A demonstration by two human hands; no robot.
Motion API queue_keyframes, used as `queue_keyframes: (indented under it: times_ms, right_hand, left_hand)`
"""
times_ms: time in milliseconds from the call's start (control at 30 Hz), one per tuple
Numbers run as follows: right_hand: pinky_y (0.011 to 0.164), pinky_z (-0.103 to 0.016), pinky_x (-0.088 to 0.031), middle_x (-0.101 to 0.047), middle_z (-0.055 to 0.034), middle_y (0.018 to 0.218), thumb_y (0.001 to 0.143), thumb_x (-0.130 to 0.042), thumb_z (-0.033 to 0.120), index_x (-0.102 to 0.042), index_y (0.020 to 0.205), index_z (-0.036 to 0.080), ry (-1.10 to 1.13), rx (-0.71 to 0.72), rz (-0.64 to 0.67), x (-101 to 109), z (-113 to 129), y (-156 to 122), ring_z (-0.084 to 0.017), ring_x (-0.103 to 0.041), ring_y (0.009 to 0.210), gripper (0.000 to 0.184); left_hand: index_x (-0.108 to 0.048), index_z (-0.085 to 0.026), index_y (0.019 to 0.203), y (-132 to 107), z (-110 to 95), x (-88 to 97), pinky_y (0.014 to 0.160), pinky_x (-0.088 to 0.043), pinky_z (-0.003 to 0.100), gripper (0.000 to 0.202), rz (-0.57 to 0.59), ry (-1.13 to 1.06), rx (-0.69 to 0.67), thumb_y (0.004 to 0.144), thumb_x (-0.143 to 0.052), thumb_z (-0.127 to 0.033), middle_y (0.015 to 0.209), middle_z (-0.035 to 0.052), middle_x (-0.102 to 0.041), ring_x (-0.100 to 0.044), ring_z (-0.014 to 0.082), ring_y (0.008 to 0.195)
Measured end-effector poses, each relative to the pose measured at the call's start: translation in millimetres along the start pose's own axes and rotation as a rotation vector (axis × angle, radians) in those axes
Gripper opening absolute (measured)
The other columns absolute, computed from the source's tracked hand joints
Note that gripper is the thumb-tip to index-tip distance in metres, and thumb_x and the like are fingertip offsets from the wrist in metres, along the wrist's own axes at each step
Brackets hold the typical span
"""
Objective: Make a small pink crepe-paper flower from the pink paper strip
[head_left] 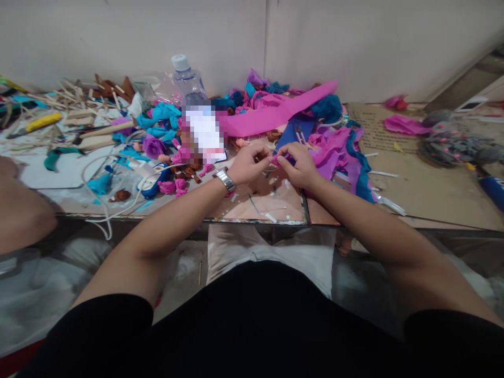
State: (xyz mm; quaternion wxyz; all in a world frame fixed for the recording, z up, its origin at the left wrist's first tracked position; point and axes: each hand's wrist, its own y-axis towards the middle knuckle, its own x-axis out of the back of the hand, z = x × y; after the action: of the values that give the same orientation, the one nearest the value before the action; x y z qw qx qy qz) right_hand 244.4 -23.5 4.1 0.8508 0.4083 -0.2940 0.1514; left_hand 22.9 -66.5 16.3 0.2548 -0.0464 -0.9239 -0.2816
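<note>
Above the table's front half, my left hand [251, 165] and my right hand [298, 164] meet fingertip to fingertip. Pinched between them is a small piece of magenta crepe paper [275, 160], mostly covered by the fingers. A watch with a metal band [225, 179] is on my left wrist. Just beyond the hands stretches a long pink crepe paper strip [263, 124]. Crumpled pink and purple crepe paper [333, 149] lies beside my right hand, near a dark blue sheet [289, 132]. Left of my left hand rests a phone [205, 134], its screen blurred out.
A capped clear bottle [189, 81] stands behind the phone. A white cable [83, 176] loops over the front edge. Wooden sticks [79, 100] and a yellow-handled tool [43, 122] lie left; cardboard [381, 184] and a grey bundle [444, 144] lie right. Another person's arm [23, 205] reaches in at left.
</note>
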Motion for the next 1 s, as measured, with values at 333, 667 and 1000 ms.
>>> queue_keyframes:
  times_ms: [333, 667, 1000]
  right_hand:
    - [0.096, -0.050, -0.044, -0.076, -0.0087, 0.096, 0.110, -0.050, 0.062, -0.068, 0.096, 0.025, -0.063, -0.027, 0.022, -1.7, -1.2, -1.1, -0.029, -0.063, 0.096, 0.044]
    - [0.103, -0.052, -0.041, -0.077, -0.0091, 0.099, 0.110, -0.050, 0.060, -0.068, 0.097, 0.024, -0.127, -0.012, 0.017, -0.3, 1.1, -1.5, -0.030, -0.063, 0.100, 0.042]
    - [0.106, -0.055, -0.040, -0.080, -0.0086, 0.099, 0.107, -0.043, 0.083, -0.073, 0.096, 0.026, -0.114, 0.002, -0.014, 1.5, 2.6, -0.9, -0.031, -0.067, 0.101, 0.066]
  left_hand:
    - [-0.073, -0.019, 0.096, -1.9, -2.5, -2.6, 0.069, -0.052, 0.029, 0.026, -0.012, 0.024, -0.044, 0.099, -0.073, -0.044, 0.089, 0.0047, -0.075, -0.065, 0.0150, 0.076]
    - [-0.076, -0.019, 0.100, -2.3, -1.2, -0.9, 0.071, -0.055, 0.030, 0.032, -0.011, 0.065, -0.043, 0.101, -0.072, -0.050, 0.094, 0.0067, -0.078, -0.069, 0.0166, 0.081]
    - [-0.078, -0.018, 0.102, 1.7, -1.9, 2.0, 0.075, -0.058, 0.029, 0.044, -0.037, -0.013, -0.008, 0.099, -0.072, -0.062, 0.096, 0.0081, -0.080, -0.073, 0.0183, 0.087]
